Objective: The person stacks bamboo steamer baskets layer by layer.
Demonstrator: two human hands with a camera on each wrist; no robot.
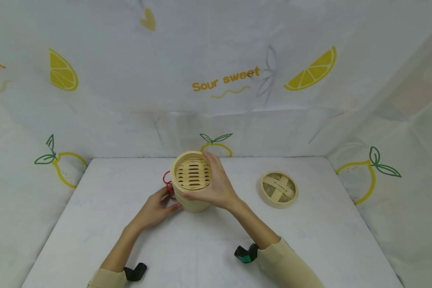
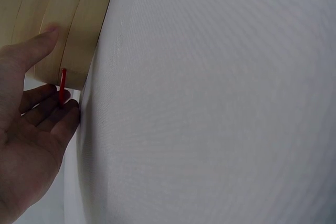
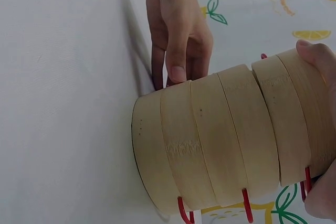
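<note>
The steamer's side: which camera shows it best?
The right wrist view: the steamer fills much of it, its stacked layers and red loops plain. The head view mainly shows its slatted top; the left wrist view, only part of the side.

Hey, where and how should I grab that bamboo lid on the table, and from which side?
I'd grip the lid by its round rim, thumb and fingers on opposite edges, coming from above. It lies flat, woven face up, apart from the steamer stack, so the rim looks free all round. The right hand is nearer, but would have to leave the stack.
</note>
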